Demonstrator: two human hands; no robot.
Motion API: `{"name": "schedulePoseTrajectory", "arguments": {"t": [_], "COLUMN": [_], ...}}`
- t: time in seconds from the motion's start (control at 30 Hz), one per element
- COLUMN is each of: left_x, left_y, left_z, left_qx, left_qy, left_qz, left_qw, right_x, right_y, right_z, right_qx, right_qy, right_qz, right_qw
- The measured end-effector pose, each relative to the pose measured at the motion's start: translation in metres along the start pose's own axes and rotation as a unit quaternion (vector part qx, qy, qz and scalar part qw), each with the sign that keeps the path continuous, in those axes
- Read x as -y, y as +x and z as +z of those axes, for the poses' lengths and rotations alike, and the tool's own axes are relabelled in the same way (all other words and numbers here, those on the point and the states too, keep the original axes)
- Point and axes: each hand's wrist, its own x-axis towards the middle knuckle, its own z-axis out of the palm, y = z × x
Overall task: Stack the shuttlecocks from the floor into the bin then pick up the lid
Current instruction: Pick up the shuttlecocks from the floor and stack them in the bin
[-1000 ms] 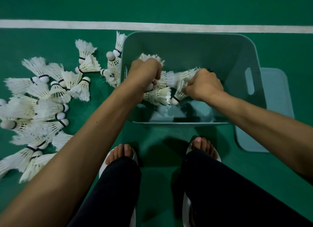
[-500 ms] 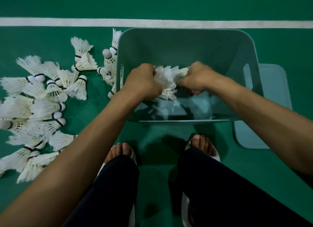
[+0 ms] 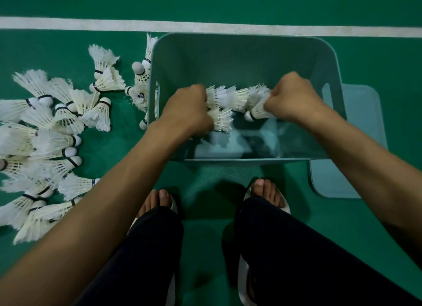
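Now both hands nest white feathered shuttlecocks (image 3: 228, 98) over the pale teal plastic bin (image 3: 239, 47).
The left hand (image 3: 191, 109) grips feather skirts and the right hand (image 3: 290, 98) clasps a cork-tipped one, all held inside the bin's open top. Each cork should probably slide straight into the next skirt, pressed gently so the frayed feathers don't bend. Many loose shuttlecocks (image 3: 45, 132), white with black-banded corks, lie scattered on the green floor (image 3: 228, 4) left of the bin; the flat teal lid (image 3: 356, 146) lies just right of it.

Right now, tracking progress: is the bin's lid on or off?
Off: the lid lies flat on the floor, right of the bin.
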Motion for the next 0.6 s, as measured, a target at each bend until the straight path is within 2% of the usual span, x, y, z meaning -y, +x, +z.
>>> {"name": "schedulePoseTrajectory", "arguments": {"t": [0.07, 0.17, 0.27, 0.33, 0.4, 0.5, 0.6], "left_x": [0.003, 0.0, 0.001, 0.005, 0.008, 0.009, 0.008], "left_y": [-0.002, -0.005, -0.004, -0.005, -0.006, -0.005, -0.005], "left_z": [-0.001, 0.002, 0.007, 0.007, 0.008, 0.01, 0.01], "left_qx": [0.066, 0.138, 0.178, 0.201, 0.216, 0.223, 0.211], "left_qy": [0.071, 0.142, 0.169, 0.198, 0.219, 0.232, 0.221], "left_qz": [-0.021, -0.028, -0.004, 0.01, 0.015, 0.024, 0.034], "left_qw": [0.995, 0.98, 0.969, 0.959, 0.951, 0.946, 0.952], "right_x": [-0.007, -0.005, 0.005, 0.012, 0.02, 0.028, 0.027], "right_y": [0.001, 0.006, 0.015, 0.019, 0.019, 0.021, 0.02], "right_z": [0.0, 0.014, 0.034, 0.045, 0.053, 0.059, 0.055], "right_qx": [0.012, 0.036, 0.096, 0.161, 0.194, 0.187, 0.191], "right_qy": [-0.058, -0.064, 0.073, 0.164, 0.236, 0.285, 0.272], "right_qz": [0.032, 0.051, 0.085, 0.11, 0.116, 0.12, 0.121], "right_qw": [0.998, 0.996, 0.989, 0.967, 0.945, 0.933, 0.935]}}
